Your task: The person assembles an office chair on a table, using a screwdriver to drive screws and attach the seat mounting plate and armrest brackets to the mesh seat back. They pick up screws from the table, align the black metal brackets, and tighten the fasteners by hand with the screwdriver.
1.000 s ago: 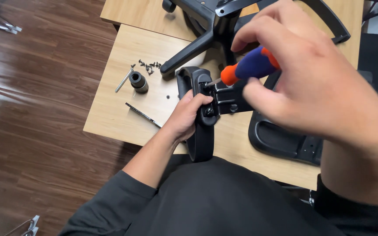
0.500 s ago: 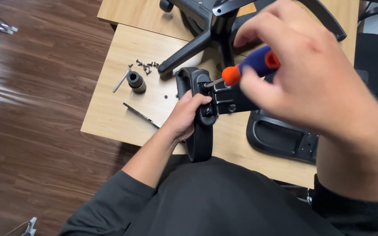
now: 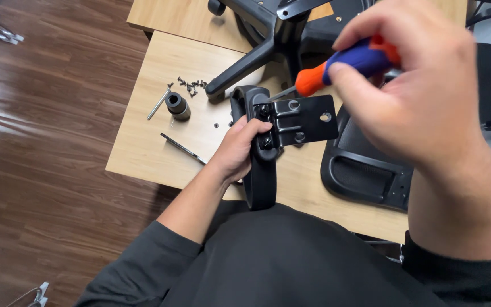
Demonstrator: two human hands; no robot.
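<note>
While the left hand [image 3: 240, 149] clenches around a black chair armrest [image 3: 259, 165] near the middle of the frame, the right hand [image 3: 421, 96] fills the upper right, its grip closed on a screwdriver [image 3: 348, 65] with a blue and orange handle. The armrest stands roughly upright against the person's lap, its lower end resting on the dark clothing and its upper end over the pale wooden surface [image 3: 143, 148]. A black metal bracket [image 3: 308, 119] juts out to the right from the armrest's upper part, and the screwdriver's shaft slants down and left to the bracket's top left corner, where it meets the armrest.

On the surface to the left of the armrest lie a small black cylinder [image 3: 177, 105], a scatter of dark screws [image 3: 191, 85] just above it, a slim silver tool [image 3: 158, 103] beside it and a thin dark rod [image 3: 182, 148] below it. At the top of the frame sits a black chair base [image 3: 257, 51], one leg reaching down towards the screws. A black mesh chair part [image 3: 365, 170] lies at the right, under the right forearm. Dark wooden floor [image 3: 46, 170] fills the left side.
</note>
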